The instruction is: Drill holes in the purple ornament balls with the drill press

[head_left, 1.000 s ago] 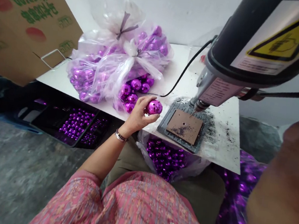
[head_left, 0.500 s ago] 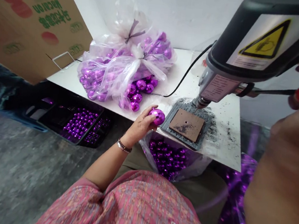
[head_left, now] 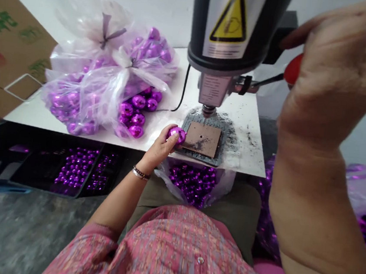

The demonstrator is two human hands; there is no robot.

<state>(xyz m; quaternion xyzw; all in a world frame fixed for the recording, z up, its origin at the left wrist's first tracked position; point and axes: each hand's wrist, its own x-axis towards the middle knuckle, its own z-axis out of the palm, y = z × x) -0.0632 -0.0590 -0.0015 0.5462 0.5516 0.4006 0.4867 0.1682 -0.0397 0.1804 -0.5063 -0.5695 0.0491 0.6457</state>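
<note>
My left hand (head_left: 162, 145) pinches a shiny purple faceted ball (head_left: 177, 135) between thumb and fingers, at the left edge of the brown square plate (head_left: 202, 140). That plate has a small hole in it and lies on the grey base (head_left: 222, 152) of a bench drill press (head_left: 216, 88). The drill chuck (head_left: 208, 110) is raised above the plate. High on the right, my right hand (head_left: 337, 66) is closed over the red knob (head_left: 293, 71) at the end of the press's lever; most of its fingers are hidden behind the hand.
Tied clear bags (head_left: 93, 88) of purple balls lie on the white table (head_left: 246, 154), beside a cardboard box (head_left: 11, 58). An open bag (head_left: 194, 184) of balls hangs below the table edge. A dark crate (head_left: 74, 171) holds more. Dark shavings (head_left: 232, 129) surround the base.
The view has swung right, so the table and press appear farther left. My left hand has brought the ball closer to the brown plate. My right hand now covers more of the red knob.
</note>
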